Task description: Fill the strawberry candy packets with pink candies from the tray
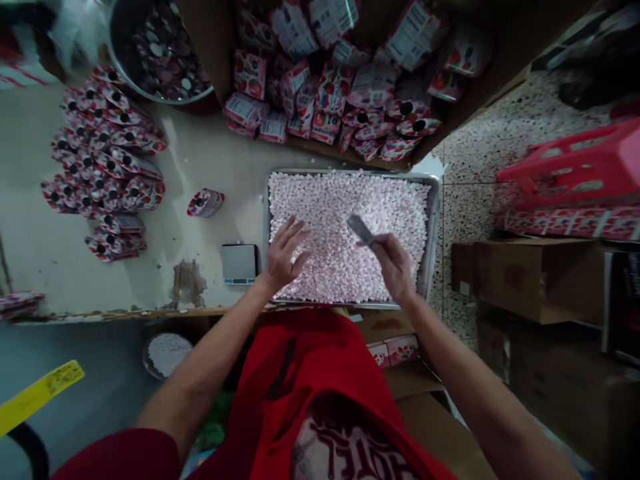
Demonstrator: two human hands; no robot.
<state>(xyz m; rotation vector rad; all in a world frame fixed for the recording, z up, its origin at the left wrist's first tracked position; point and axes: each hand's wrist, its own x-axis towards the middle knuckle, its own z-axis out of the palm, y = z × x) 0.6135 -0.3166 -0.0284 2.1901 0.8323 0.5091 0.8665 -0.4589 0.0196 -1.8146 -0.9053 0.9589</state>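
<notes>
A metal tray (434,200) full of small pink-white candies (340,207) lies on the white table, right in front of me. My left hand (284,255) rests flat on the candies at the tray's near left, fingers spread. My right hand (393,261) is closed round the handle of a small metal scoop (360,230), whose blade points up-left over the candies. A small digital scale (239,263) sits just left of the tray, beside my left wrist.
Red-and-white pouches lie in a heap (103,167) at the left; one pouch (205,202) lies alone. A metal bowl (160,53) and a cardboard box of pouches (340,73) stand behind. Brown boxes (530,280) and a red basket (575,167) are on the floor at the right.
</notes>
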